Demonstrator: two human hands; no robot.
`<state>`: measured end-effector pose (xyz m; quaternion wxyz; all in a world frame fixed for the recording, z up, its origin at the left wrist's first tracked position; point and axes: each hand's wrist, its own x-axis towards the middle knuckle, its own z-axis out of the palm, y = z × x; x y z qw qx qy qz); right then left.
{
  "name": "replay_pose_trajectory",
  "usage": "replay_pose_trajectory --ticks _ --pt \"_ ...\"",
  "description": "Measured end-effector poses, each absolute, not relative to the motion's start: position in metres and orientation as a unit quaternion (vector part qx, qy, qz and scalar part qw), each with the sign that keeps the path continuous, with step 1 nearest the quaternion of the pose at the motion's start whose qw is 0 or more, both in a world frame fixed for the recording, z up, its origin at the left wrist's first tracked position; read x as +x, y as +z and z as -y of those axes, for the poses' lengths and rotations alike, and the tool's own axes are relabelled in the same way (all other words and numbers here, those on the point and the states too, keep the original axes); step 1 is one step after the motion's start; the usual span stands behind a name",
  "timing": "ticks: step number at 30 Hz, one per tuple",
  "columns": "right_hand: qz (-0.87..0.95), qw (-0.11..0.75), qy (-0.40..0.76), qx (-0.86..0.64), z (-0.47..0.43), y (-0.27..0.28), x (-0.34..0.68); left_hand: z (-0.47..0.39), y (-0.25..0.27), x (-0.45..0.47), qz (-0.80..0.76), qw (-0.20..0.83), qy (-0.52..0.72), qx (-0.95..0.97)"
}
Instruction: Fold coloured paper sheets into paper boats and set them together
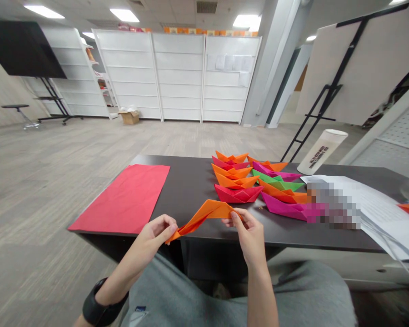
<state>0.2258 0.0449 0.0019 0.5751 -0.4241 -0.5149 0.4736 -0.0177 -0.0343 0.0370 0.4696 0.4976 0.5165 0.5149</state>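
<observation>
So the dark worktop (191, 181) in front of me is basically paper boat central. Biggest thing on it is the red paper (126, 200) lying flat over to my left, unfolded, so I'd count that as untouched material; can't tell if it's one sheet or a stack. Just right of the middle are the finished ones: a left row (231, 174) of five boats in orange and reds, and right beside it a right row (277, 184) of five more in orange, magenta and green. That makes ten that look done to me, all sitting upright, though a blurred patch covers the end of the nearest magenta one. The orange folded paper (206, 215) is the one in progress, held up over the near edge of the worktop. It's a long creased strip, bent in the middle with a fold gaping, so I'd call it well into the folding but not a boat yet; opening and shaping it is probably what's left. Both my hands are pinching it, left hand (157, 232) on one end, right hand (248, 229) on the other.
</observation>
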Motion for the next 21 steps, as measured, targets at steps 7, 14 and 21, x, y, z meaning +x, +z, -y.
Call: replay_pose_trajectory --ticks 7,14,21 --pt "0.509 0.578 0.469 -0.433 -0.046 0.002 0.226 0.04 0.034 -0.014 -0.536 0.214 0.566 0.589" --pt "0.51 0.58 0.469 -0.429 -0.046 -0.001 0.227 0.044 0.036 -0.014 -0.558 0.117 0.525 0.632" --pt "0.514 0.575 0.47 -0.429 -0.046 0.0 0.227 0.037 0.033 -0.018 -0.597 0.071 0.519 0.608"
